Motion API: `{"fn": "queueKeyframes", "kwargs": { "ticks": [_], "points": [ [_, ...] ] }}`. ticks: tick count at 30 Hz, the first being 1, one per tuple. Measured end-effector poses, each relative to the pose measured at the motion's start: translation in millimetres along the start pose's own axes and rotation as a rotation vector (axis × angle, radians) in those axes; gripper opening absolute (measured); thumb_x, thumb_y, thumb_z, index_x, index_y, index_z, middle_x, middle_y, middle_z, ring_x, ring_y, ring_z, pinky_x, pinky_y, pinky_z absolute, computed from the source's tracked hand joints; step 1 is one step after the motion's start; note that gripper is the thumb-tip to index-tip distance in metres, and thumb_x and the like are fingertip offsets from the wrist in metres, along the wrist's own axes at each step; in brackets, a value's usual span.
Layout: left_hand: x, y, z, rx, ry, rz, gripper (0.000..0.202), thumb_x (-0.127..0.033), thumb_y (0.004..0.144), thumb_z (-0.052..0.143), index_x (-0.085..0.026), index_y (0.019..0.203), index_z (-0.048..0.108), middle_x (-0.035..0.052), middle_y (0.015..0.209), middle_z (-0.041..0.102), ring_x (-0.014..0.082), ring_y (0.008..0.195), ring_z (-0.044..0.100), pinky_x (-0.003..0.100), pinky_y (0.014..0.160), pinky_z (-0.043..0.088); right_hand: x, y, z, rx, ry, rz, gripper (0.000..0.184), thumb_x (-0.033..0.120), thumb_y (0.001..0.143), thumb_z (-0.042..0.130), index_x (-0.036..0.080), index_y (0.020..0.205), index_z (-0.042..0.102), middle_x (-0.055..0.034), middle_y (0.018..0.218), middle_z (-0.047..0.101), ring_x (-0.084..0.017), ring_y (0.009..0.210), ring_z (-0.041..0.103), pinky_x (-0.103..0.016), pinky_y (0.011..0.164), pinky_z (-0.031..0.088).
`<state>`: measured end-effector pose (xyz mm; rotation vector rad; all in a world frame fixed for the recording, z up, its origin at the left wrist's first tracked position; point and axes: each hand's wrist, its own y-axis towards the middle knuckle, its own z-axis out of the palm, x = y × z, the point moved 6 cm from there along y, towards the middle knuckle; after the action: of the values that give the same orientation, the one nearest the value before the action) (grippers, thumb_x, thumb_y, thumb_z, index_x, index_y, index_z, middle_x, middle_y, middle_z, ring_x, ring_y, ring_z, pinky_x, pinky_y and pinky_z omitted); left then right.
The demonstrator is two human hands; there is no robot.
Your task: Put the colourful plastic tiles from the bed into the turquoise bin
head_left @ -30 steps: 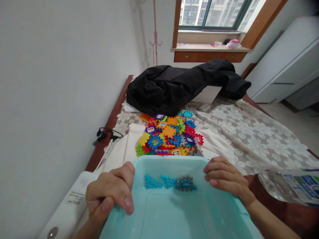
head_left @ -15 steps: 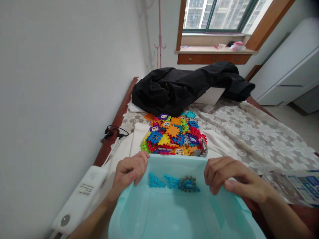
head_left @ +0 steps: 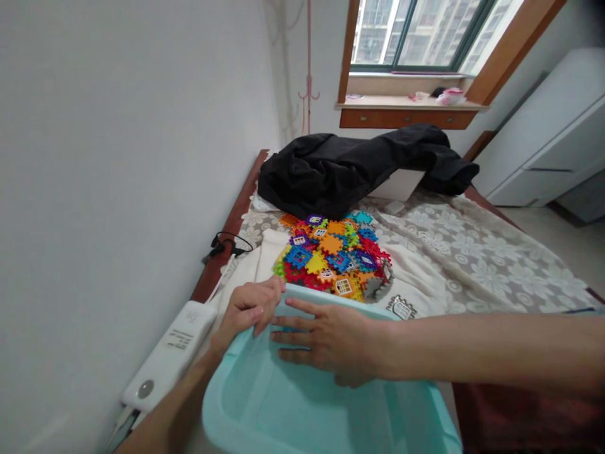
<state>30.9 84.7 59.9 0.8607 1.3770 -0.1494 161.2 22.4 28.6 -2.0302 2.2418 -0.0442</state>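
Note:
My left hand (head_left: 253,307) is closed around the far left corner of a light turquoise plastic bin (head_left: 227,384), thumb inside and fingers over the rim. Across the bin's far end reaches my right hand (head_left: 326,340), open, its fingers spread and pointing left over the inside wall. It covers most of the small blue pieces there; only a bit of blue shows between the fingers. Just beyond the rim lies a heap of colourful toothed plastic building pieces (head_left: 331,244). One grey toothed piece with a white window (head_left: 401,308) rests apart, right of the heap.
A white cloth (head_left: 420,277) lies under the pieces on a floral bedspread (head_left: 501,258). Black fabric (head_left: 326,170) is draped behind the heap. On the left, a white power-strip-like box (head_left: 172,353) and a dark plug with cable (head_left: 220,247) lie along the wall side.
My right hand has left the bin's right rim and swung left inside it, fingers spread. The bin's right side has shifted left, uncovering the grey window piece. My left hand keeps its grip.

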Motion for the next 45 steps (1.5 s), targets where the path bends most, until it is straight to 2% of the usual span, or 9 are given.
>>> {"fn": "queueKeyframes", "kwargs": {
  "ticks": [2, 8, 14, 18, 24, 30, 38, 41, 45],
  "points": [
    [-0.7, -0.2, 0.5, -0.002, -0.001, -0.005, 0.056, -0.048, 0.101, 0.054, -0.018, 0.055, 0.048, 0.0000, 0.048, 0.052, 0.0156, 0.055, 0.046, 0.043, 0.082, 0.040, 0.6, -0.8, 13.1, 0.092, -0.086, -0.010, 0.084, 0.048, 0.081, 0.080, 0.023, 0.157, 0.053, -0.0047, 0.167, 0.046, -0.031, 0.161, 0.031, -0.054, 0.136, 0.021],
    [0.6, -1.4, 2.7, -0.018, -0.010, -0.014, 0.057, -0.049, 0.100, 0.056, -0.018, 0.053, 0.046, 0.0006, 0.048, 0.050, 0.0161, 0.057, 0.045, 0.043, 0.081, 0.038, 8.3, -19.1, 20.2, 0.071, -0.242, -0.097, 0.029, 0.026, 0.099, 0.059, 0.028, 0.122, 0.077, 0.0005, 0.141, 0.069, -0.029, 0.149, 0.048, -0.055, 0.129, 0.033],
    [-0.8, -2.5, 5.9, -0.020, -0.003, 0.002, 0.058, -0.048, 0.100, 0.057, -0.018, 0.051, 0.046, 0.0007, 0.047, 0.050, 0.0161, 0.058, 0.044, 0.043, 0.083, 0.037, 26.4, -33.7, 30.2, 0.077, -0.247, -0.069, 0.015, 0.027, 0.097, 0.066, 0.029, 0.094, 0.081, -0.0024, 0.105, 0.077, -0.024, 0.110, 0.066, -0.041, 0.098, 0.050],
    [-2.1, -3.0, 8.7, -0.008, 0.016, 0.028, 0.058, -0.047, 0.101, 0.056, -0.019, 0.051, 0.046, 0.0005, 0.048, 0.051, 0.0162, 0.058, 0.045, 0.043, 0.084, 0.037, 29.1, -39.4, 31.8, 0.141, -0.175, 0.038, 0.012, 0.030, 0.089, 0.078, 0.019, 0.084, 0.079, -0.0062, 0.080, 0.073, -0.022, 0.082, 0.064, -0.038, 0.076, 0.047],
    [1.7, -7.2, 11.8, -0.002, 0.044, 0.071, 0.055, -0.043, 0.101, 0.055, -0.019, 0.052, 0.046, 0.0000, 0.049, 0.051, 0.0155, 0.056, 0.045, 0.043, 0.083, 0.037, 26.4, -48.7, 24.2, 0.352, -0.038, 0.200, 0.010, 0.020, 0.096, 0.067, 0.018, 0.099, 0.077, -0.0080, 0.090, 0.078, -0.022, 0.075, 0.070, -0.036, 0.060, 0.042],
    [3.0, -9.8, 14.4, 0.000, 0.057, 0.086, 0.053, -0.041, 0.101, 0.054, -0.019, 0.053, 0.044, 0.0001, 0.050, 0.049, 0.0162, 0.059, 0.045, 0.043, 0.083, 0.036, 22.1, -61.7, 23.3, 0.566, 0.148, 0.328, 0.015, 0.008, 0.094, 0.063, 0.014, 0.093, 0.077, -0.0133, 0.089, 0.080, -0.025, 0.073, 0.074, -0.035, 0.051, 0.031],
    [3.9, -12.4, 14.1, -0.008, 0.075, 0.090, 0.053, -0.041, 0.102, 0.052, -0.019, 0.054, 0.042, 0.0004, 0.051, 0.047, 0.0169, 0.060, 0.044, 0.043, 0.083, 0.037, -21.2, -89.2, -45.4, 0.470, 0.739, 0.385, 0.025, 0.021, 0.089, 0.074, 0.018, 0.114, 0.071, -0.0061, 0.096, 0.078, -0.018, 0.077, 0.070, -0.027, 0.059, 0.037],
    [5.4, -13.4, 13.8, 0.008, 0.085, 0.095, 0.053, -0.042, 0.101, 0.050, -0.020, 0.054, 0.042, 0.0002, 0.050, 0.047, 0.0171, 0.059, 0.044, 0.044, 0.084, 0.037, -56.4, -101.5, -72.0, 0.170, 1.032, 0.426, 0.023, 0.030, 0.097, 0.070, 0.020, 0.117, 0.068, -0.0038, 0.104, 0.076, -0.016, 0.091, 0.070, -0.024, 0.075, 0.049],
    [6.4, -14.4, 13.7, 0.000, 0.093, 0.097, 0.051, -0.042, 0.100, 0.051, -0.020, 0.055, 0.042, -0.0001, 0.050, 0.046, 0.0172, 0.058, 0.044, 0.044, 0.084, 0.037, -106.9, -111.9, -72.7, -0.183, 0.877, 0.592, 0.033, 0.045, 0.098, 0.070, 0.019, 0.119, 0.068, -0.0046, 0.111, 0.075, -0.018, 0.099, 0.069, -0.026, 0.086, 0.051]
  ]
}}
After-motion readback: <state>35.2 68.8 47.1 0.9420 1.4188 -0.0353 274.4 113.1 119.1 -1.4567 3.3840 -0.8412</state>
